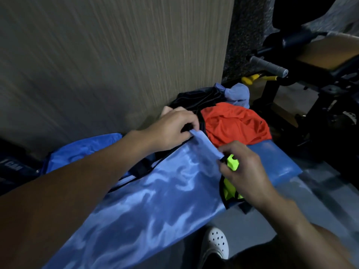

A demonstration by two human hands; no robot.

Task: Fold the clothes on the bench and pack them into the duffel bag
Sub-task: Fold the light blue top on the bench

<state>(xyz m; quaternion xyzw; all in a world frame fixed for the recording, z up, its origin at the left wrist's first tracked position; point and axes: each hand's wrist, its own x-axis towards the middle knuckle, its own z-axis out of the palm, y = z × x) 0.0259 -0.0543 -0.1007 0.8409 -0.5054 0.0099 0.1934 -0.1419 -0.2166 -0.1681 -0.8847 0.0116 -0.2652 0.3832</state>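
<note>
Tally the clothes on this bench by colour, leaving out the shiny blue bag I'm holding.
orange garment: 1
black garment: 1
pale blue garment: 1
neon yellow garment: 1
Total: 4

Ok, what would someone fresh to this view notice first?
The shiny blue fabric, probably the duffel bag, fills the centre, its upper edge gripped by the left hand and right hand. A bright orange garment lies crumpled just beyond on the bench, and a neon yellow garment shows under the right hand.
</note>
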